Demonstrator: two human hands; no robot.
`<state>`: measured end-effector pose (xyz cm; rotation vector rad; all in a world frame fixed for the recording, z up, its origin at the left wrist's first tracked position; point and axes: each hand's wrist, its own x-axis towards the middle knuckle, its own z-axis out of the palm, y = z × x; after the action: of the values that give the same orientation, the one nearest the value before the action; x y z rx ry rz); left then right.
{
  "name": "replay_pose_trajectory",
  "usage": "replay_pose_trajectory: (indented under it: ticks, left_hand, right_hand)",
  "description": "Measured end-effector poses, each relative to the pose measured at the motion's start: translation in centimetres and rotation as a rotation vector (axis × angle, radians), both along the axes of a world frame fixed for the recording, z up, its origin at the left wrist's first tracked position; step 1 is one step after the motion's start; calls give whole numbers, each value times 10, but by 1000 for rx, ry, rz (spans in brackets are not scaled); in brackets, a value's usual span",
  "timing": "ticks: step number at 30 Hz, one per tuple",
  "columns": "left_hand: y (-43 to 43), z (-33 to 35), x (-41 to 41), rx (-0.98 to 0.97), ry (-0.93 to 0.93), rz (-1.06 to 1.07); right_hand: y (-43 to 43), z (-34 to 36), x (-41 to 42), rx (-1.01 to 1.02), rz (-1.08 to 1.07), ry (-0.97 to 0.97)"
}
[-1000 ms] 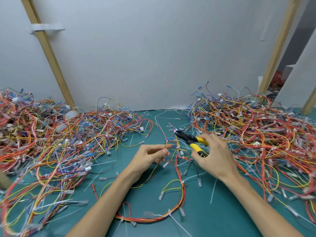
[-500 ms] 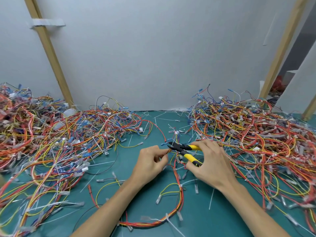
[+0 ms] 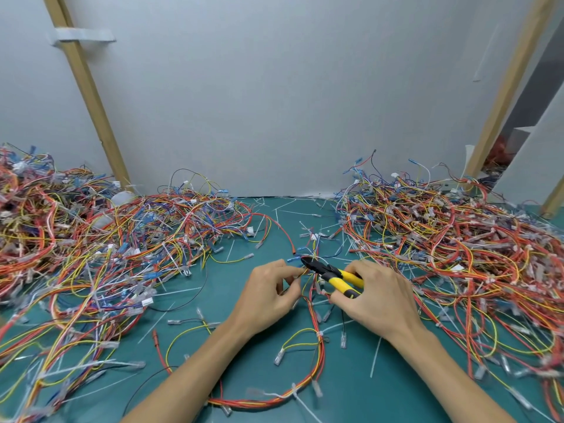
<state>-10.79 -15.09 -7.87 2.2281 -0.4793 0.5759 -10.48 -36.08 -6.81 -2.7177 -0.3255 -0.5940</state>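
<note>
A teal mat (image 3: 213,288) runs back to a grey wall (image 3: 274,102). Near its middle are yellow-handled cutters (image 3: 332,274), and everything else is placed from them. The right hand (image 3: 381,297) is clenched round their handles. Their black nose points left into a loose harness (image 3: 319,349) of red, orange and yellow wires. The harness rises to the nose and loops down across the mat below the cutters. Just left of the nose, the left hand (image 3: 268,297) pinches the harness between thumb and fingertips, steadying it. 2 heaps flank them: the left heap (image 3: 91,254) well to the left, the right heap (image 3: 457,254) just beside on the right.

The step looks like snipping a tie off the bundle. Whether the blades are on a tie is too small to tell. Next comes a firm squeeze on the tie alone, clear of the wires.
</note>
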Motion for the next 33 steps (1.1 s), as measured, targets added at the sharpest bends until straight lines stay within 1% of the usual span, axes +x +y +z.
replay_pose_trajectory:
  ticks: [4, 8, 14, 17, 20, 29, 33]
  left_hand:
    - [2, -3, 2, -155, 251, -101]
    - [3, -2, 3, -259, 352, -137]
    - [6, -4, 3, -299, 364, -171]
    - [6, -5, 6, -358, 368, -193]
    - [7, -6, 9, -401, 390, -222]
    - [11, -9, 13, -390, 408, -256]
    - [11, -10, 13, -384, 411, -273]
  right_hand:
    - [-1, -1, 0, -9, 2, 12]
    - [2, -3, 0, -27, 16, 1]
    - [-2, -4, 0, -37, 88, -38]
    - [-4, -3, 1, -66, 111, -65]
    - [-5, -3, 2, -88, 136, -21]
    - [-7, -5, 5, -77, 190, 43]
    - [-9, -5, 5, -51, 200, 37]
